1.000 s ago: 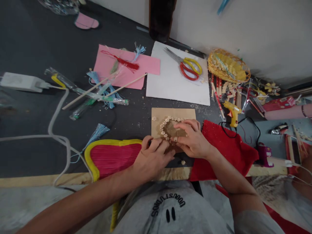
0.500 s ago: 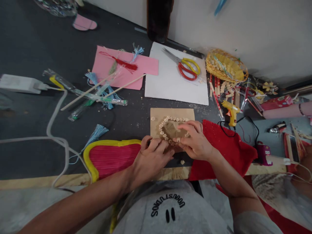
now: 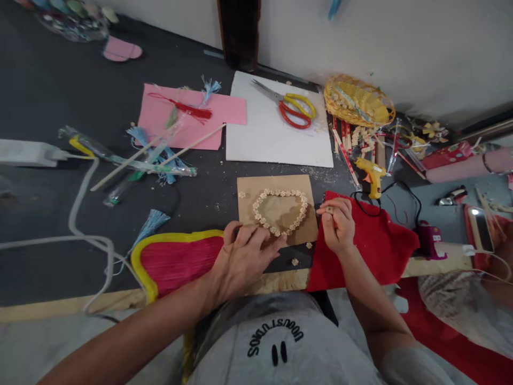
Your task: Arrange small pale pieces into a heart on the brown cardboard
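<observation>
Your left hand [image 3: 244,256] covers the near-left corner of the cardboard [image 3: 276,206]; whatever your right hand [image 3: 337,227] pinches beside it is too small to identify.

Your card sits mid-frame on the surface.
Cardboard square [image 3: 276,206] lies centre; scissors [image 3: 290,104] above it; basket [image 3: 356,101] upper right; glue gun [image 3: 372,175] right.

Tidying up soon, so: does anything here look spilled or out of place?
Yes. Two small pale pieces lie loose off the brown card, apart from the heart outline. Fine crumbs are scattered on the dark table by the white sheet.
</observation>
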### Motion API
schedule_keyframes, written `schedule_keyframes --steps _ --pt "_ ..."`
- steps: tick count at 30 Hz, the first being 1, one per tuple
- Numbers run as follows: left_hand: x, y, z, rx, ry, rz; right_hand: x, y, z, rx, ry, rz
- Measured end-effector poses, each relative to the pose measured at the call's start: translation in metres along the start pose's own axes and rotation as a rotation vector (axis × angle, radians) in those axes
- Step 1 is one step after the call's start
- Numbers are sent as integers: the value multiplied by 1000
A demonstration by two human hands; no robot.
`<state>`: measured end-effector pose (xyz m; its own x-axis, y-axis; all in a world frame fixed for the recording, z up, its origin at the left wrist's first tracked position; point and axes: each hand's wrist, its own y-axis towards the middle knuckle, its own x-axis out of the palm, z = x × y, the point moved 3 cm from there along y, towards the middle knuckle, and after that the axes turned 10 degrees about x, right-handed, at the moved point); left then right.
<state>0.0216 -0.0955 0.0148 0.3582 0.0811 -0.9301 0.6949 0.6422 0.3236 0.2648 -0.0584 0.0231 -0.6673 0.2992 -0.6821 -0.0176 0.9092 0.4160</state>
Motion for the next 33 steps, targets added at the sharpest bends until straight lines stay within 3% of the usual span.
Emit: schedule_keyframes --steps 8,21,33 --pt "5 -1 -3 47 14 4 5 0 4 55 75 -20" --pt "13 -4 -8 65 -18 -28 -6 2 9 56 210 87" --pt "6 0 -6 62 -15 -17 1 0 9 126 204 106"
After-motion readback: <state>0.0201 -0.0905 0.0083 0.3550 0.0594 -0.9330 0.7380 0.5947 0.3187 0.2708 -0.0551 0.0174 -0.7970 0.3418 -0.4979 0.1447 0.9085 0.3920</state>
